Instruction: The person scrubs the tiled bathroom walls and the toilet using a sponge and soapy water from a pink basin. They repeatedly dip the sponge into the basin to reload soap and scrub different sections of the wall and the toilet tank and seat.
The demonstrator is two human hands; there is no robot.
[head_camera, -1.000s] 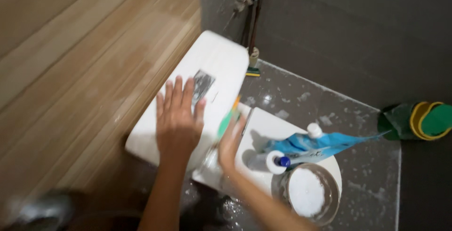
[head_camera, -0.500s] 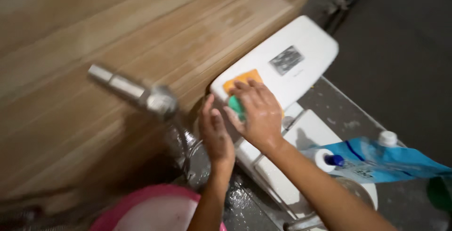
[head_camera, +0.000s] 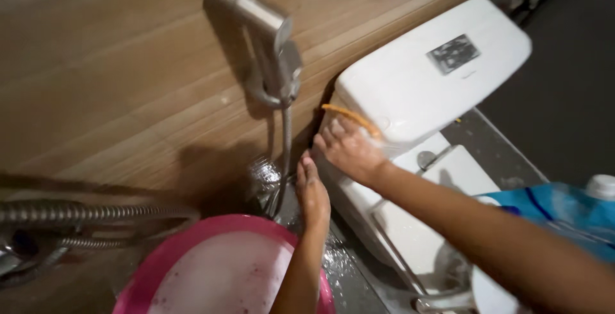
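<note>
- Step: scrubbing left side of white ceramic toilet tank (head_camera: 423,77); right hand (head_camera: 349,151) clamped on orange sponge (head_camera: 351,119).
- Left hand (head_camera: 312,192) flat, fingers together, holding nothing, near pink plastic basin (head_camera: 192,250).
- Next, prob: firm wiping strokes w/ sponge along tank wall.

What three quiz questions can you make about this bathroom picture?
1. True or false: the right hand presses an orange sponge against the white toilet tank.
2. What colour is the basin below the left hand? A pink, B green, C black.
3. The metal sprayer hangs on the ____ wall.

Key: 1 true. 2 A. 3 wooden-look.
</note>
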